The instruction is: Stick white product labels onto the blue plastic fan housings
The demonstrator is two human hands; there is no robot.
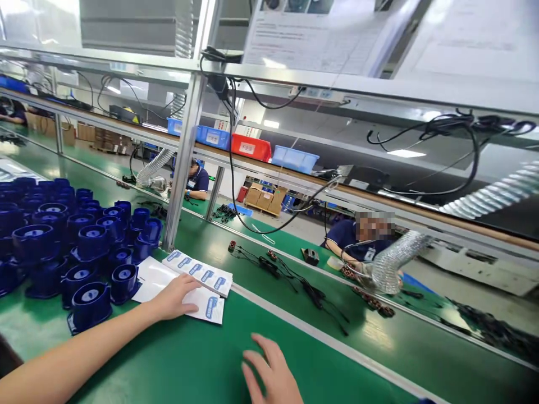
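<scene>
The person's left hand [179, 297] lies on a white sheet [213, 308] printed with a blue label; whether it pinches the sheet cannot be told. The sheet rests on a green tabletop [168, 359], against a sheet of several similar labels [197, 269], right of clustered dark blue plastic parts [90, 306]. The right hand [272, 373] is empty, fingers loosely curved and apart.

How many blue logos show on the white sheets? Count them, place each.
6 visible: five logos in a row along the far sheet, one at the right end of the near sheet. The left hand may hide more.
</scene>
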